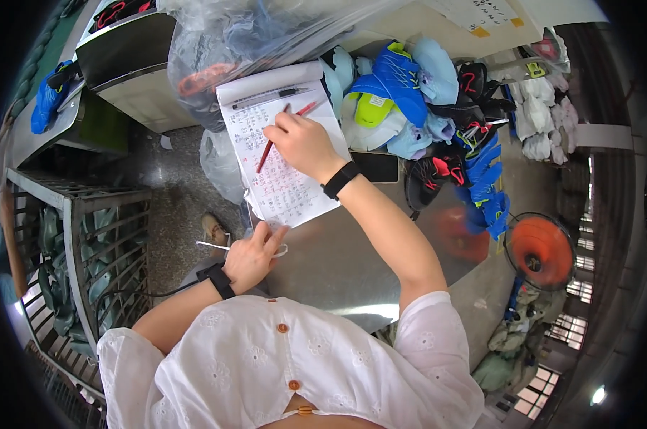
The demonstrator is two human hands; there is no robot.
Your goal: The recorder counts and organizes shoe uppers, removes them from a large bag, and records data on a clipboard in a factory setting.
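A notepad [295, 204] covered in handwriting lies on the metal tabletop, its top sheets folded back. My right hand [303, 146] is over the page, fingers closed round a red pen [264, 157] that slants across the writing. A grey and black pen [266, 98] rests across the pad's upper part. At the pad's lower edge is my left hand [250, 256], with thumb and forefinger apart and touching or nearly touching the paper. A thin white cord [212, 245] passes by this hand; whether the fingers hold it is hidden.
Right of the pad are a dark phone [377, 167], blue shoes [398, 79], black and red shoes [438, 171] and pale blue wrapping [435, 64]. Clear plastic bags [223, 161] hang at the left. A barred metal rack [73, 250] stands lower left, an orange fan [538, 252] at right.
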